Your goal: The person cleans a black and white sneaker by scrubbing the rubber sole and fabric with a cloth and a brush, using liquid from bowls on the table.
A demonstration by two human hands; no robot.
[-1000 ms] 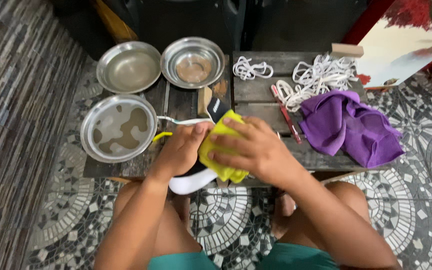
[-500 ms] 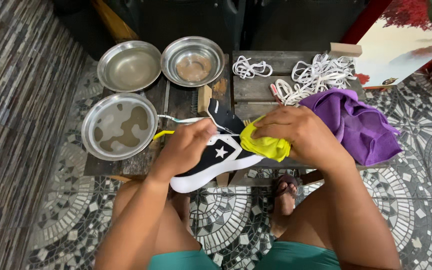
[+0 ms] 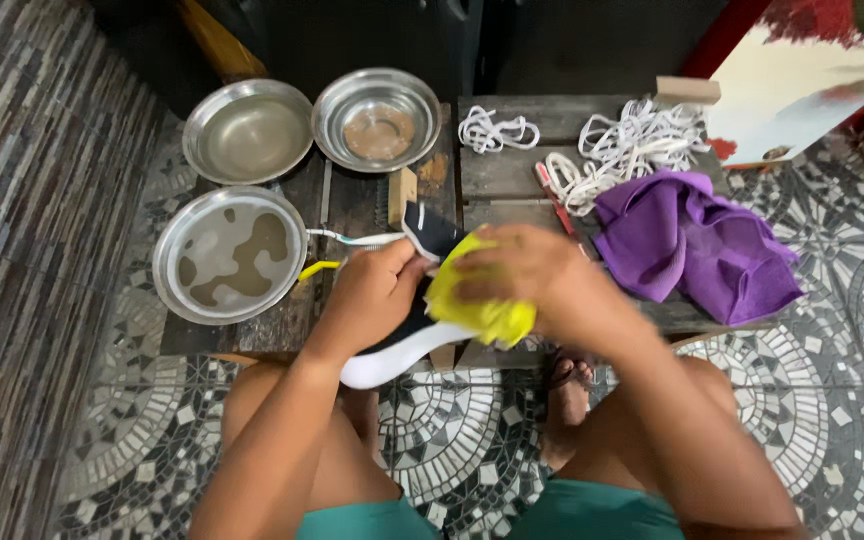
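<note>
My left hand [image 3: 372, 295] grips a black sneaker with a white sole [image 3: 392, 355] over the near edge of a low wooden table [image 3: 507, 175]. My right hand [image 3: 532, 275] presses a yellow cloth [image 3: 482, 312] against the side of the shoe and is blurred with motion. The shoe's black tongue [image 3: 429, 228] sticks up beyond the cloth. Most of the shoe's side is hidden under the cloth and my hands.
Three metal bowls stand at the left: one with murky water [image 3: 229, 255], two behind it [image 3: 248, 132] [image 3: 376, 120]. White laces [image 3: 632, 145] and a purple cloth [image 3: 692, 245] lie at the right, a red-handled tool [image 3: 550, 190] between. Toothbrushes [image 3: 347, 240] lie by my left hand.
My right hand swept the yellow cloth right toward the heel, uncovering the shoe's side, then came back left over it. My left hand kept hold of the shoe.
</note>
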